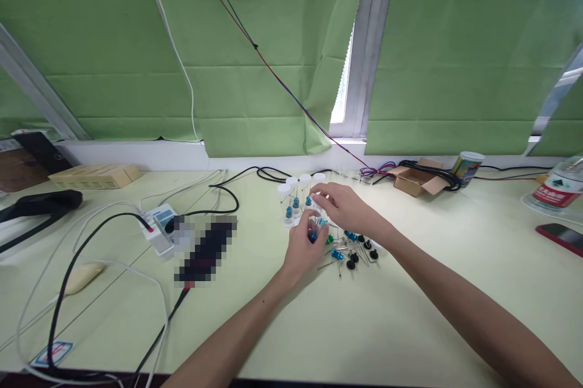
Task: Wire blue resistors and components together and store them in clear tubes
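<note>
My left hand (304, 248) is closed round a small clear vial (315, 225) with blue parts inside. My right hand (342, 206) hovers just above it, fingers pinched over the vial's mouth; what they hold is too small to make out. Behind the hands stand several small clear vials with white caps (294, 194), some holding blue components. To the right of the hands lie loose blue components with wire leads (337, 254), a green one and several small black caps (362, 249) on the pale green table (364, 315).
A white power strip (159, 227) with black and white cables sits at the left. An open cardboard box (416, 180), a printed can (465, 167), a bottle (562, 190) and a red phone (561, 236) are at the right. A yellow box (95, 175) rests far left.
</note>
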The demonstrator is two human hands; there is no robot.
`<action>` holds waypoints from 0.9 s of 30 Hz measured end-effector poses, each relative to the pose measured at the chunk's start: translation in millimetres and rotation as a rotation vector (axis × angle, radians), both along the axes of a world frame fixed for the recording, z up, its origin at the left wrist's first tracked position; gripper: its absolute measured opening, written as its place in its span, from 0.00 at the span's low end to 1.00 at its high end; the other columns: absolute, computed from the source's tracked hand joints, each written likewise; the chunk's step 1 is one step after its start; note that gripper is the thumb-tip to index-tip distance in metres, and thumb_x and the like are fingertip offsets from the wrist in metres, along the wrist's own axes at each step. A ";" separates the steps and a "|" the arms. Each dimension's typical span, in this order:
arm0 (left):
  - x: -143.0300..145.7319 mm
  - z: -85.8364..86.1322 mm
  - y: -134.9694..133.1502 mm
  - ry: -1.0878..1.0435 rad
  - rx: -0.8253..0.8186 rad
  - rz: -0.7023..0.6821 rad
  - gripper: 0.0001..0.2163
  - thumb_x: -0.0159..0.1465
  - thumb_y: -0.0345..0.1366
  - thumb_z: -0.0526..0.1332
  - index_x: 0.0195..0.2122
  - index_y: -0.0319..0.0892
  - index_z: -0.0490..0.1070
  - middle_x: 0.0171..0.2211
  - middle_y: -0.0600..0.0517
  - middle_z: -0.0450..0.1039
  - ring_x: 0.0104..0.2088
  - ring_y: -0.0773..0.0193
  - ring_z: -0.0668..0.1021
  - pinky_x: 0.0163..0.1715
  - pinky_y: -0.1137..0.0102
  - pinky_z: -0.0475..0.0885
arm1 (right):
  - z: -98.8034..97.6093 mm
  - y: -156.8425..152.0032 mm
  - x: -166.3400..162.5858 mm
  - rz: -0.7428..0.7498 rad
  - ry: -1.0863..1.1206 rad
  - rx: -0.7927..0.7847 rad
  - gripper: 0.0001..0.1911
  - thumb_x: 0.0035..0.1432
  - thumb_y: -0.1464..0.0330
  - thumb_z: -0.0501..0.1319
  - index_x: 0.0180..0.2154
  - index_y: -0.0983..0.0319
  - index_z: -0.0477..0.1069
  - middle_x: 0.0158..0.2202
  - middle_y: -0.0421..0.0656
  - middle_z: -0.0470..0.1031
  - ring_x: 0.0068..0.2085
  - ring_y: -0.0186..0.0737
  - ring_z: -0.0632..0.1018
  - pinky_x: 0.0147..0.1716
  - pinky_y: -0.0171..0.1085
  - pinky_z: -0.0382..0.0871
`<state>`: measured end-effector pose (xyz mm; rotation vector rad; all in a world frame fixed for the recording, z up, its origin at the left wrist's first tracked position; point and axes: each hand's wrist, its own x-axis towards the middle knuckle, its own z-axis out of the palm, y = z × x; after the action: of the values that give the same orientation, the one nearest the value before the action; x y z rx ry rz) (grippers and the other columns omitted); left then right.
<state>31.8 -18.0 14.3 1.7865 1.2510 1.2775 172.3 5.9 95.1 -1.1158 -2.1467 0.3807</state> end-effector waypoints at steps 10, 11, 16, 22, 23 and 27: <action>-1.2 -3.9 0.2 0.080 0.041 -0.040 0.08 0.63 0.41 0.56 0.42 0.45 0.64 0.20 0.61 0.54 0.21 0.68 0.60 0.24 0.73 0.54 | 1.5 -6.5 -2.7 0.018 -0.126 -0.011 0.19 0.67 0.67 0.47 0.23 0.60 0.61 0.23 0.39 0.65 0.27 0.36 0.66 0.26 0.34 0.57; -1.3 -4.2 0.2 0.087 0.048 -0.046 0.08 0.64 0.40 0.56 0.42 0.45 0.64 0.20 0.61 0.53 0.21 0.68 0.60 0.24 0.73 0.54 | 1.9 -7.2 -2.9 0.015 -0.128 -0.026 0.19 0.66 0.67 0.47 0.22 0.60 0.59 0.22 0.39 0.65 0.26 0.36 0.65 0.25 0.34 0.56; -1.0 -3.1 -0.4 0.099 0.055 -0.052 0.08 0.63 0.39 0.56 0.43 0.44 0.64 0.20 0.61 0.55 0.21 0.69 0.61 0.24 0.73 0.54 | 4.2 -8.7 -2.5 -0.007 -0.140 -0.054 0.19 0.66 0.65 0.48 0.22 0.60 0.57 0.23 0.39 0.66 0.26 0.35 0.66 0.25 0.34 0.56; -0.8 -3.5 0.0 0.108 0.055 -0.042 0.09 0.63 0.39 0.56 0.43 0.45 0.64 0.20 0.61 0.55 0.21 0.69 0.60 0.23 0.73 0.54 | 5.6 -8.7 1.0 -0.059 -0.164 -0.134 0.17 0.66 0.61 0.48 0.27 0.60 0.61 0.27 0.41 0.70 0.28 0.37 0.68 0.26 0.34 0.57; -0.8 -3.9 0.3 0.110 0.056 -0.041 0.09 0.63 0.39 0.56 0.43 0.45 0.64 0.20 0.61 0.55 0.21 0.69 0.60 0.23 0.73 0.54 | 5.2 -8.5 1.7 -0.075 -0.169 -0.144 0.17 0.66 0.60 0.48 0.27 0.60 0.61 0.27 0.41 0.70 0.28 0.37 0.68 0.26 0.34 0.56; -0.6 -6.1 1.1 0.119 0.069 -0.035 0.08 0.63 0.39 0.56 0.42 0.45 0.64 0.20 0.61 0.55 0.21 0.69 0.61 0.24 0.73 0.55 | 4.0 -7.2 4.0 -0.124 -0.219 -0.150 0.18 0.65 0.56 0.49 0.28 0.59 0.60 0.26 0.41 0.69 0.26 0.36 0.67 0.25 0.34 0.55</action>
<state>31.2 -16.9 8.1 1.9499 1.2475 1.2247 176.3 -1.3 99.1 -1.4255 -2.2519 0.3833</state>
